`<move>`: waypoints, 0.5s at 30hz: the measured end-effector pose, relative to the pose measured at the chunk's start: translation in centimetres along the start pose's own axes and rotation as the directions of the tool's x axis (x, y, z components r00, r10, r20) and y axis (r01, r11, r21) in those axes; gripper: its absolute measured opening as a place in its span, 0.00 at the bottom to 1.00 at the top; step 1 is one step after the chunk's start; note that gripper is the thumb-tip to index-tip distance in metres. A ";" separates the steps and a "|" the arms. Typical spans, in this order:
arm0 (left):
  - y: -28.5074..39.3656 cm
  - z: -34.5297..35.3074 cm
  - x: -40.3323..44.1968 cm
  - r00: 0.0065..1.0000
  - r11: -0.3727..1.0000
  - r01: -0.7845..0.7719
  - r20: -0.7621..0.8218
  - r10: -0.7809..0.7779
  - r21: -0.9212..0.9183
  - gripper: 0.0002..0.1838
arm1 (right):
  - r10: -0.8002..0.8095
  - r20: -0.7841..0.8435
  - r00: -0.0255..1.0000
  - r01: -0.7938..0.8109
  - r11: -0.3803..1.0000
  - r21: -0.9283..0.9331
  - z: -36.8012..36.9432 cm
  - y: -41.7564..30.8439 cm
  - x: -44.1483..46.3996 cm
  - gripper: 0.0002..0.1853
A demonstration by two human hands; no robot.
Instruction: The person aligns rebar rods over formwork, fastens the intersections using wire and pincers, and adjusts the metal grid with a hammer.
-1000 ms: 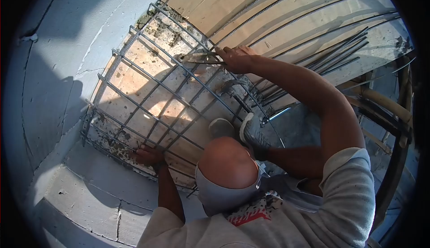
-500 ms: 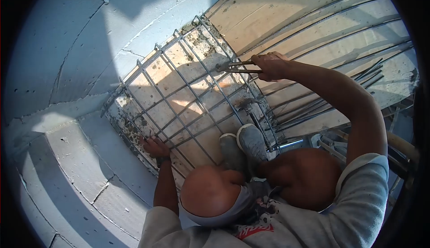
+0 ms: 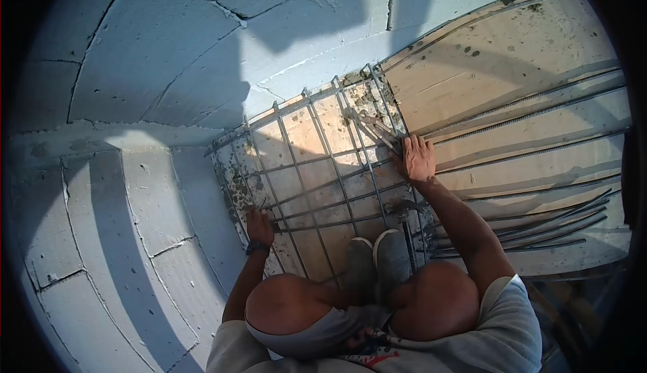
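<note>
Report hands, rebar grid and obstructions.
Right hand gripping pincers. Left hand at left side of rebar grid, grasp unclear. Rebar grid over stained panel. Shoes close by its near side.

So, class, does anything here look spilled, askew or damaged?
Yes: mortar-like crust speckles the edge of the board beneath the rebar grid, near the left hand, while its middle looks cleaner. At right, several bars lie bunched with uneven ends, unlike the spaced rebars above them.

Pale grey short-sleeved shirt (image 3: 502, 322), red-and-dark print (image 3: 376, 357) low on its front, dark wristband (image 3: 257, 246) at left, grey shorts (image 3: 315, 334), pale-rimmed grey shoes (image 3: 393, 257)
</note>
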State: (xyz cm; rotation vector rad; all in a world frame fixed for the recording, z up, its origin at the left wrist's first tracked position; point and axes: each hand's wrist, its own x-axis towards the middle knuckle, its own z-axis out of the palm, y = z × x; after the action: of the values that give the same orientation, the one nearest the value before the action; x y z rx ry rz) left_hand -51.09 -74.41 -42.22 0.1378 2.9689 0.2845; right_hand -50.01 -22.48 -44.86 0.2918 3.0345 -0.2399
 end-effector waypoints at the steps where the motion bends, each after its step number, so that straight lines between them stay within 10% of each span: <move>1: -0.2 0.1 -0.3 1.000 1.000 -0.010 0.017 0.010 0.000 0.21 | 0.000 0.018 1.000 -0.001 1.000 0.023 -0.4 -0.1 -0.1 0.33; 7: -2.5 -1.5 -0.1 0.989 0.988 -0.088 0.109 0.101 -0.125 0.25 | -0.067 -0.006 0.998 0.068 0.996 0.052 -0.4 0.1 0.3 0.17; 8: -2.8 -3.3 0.7 0.895 0.963 0.198 0.433 -0.101 -0.185 0.22 | -0.084 -0.045 0.995 0.087 0.993 0.075 -0.8 0.0 0.4 0.13; 13: 0.2 -12.0 5.3 0.693 0.884 -0.404 0.709 0.128 0.236 0.15 | -0.103 -0.009 0.995 0.104 0.991 0.083 -0.4 1.0 0.7 0.15; 15: 4.8 -16.9 6.6 0.702 0.882 -0.367 0.710 0.055 0.295 0.17 | -0.107 0.033 0.994 0.104 0.990 0.095 -1.1 0.6 1.0 0.17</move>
State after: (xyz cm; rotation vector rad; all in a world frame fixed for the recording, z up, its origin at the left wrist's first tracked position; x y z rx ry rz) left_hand -60.02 -72.06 -25.84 0.5261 2.2020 -0.3345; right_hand -50.98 -21.54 -43.99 0.1311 3.0093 -0.3913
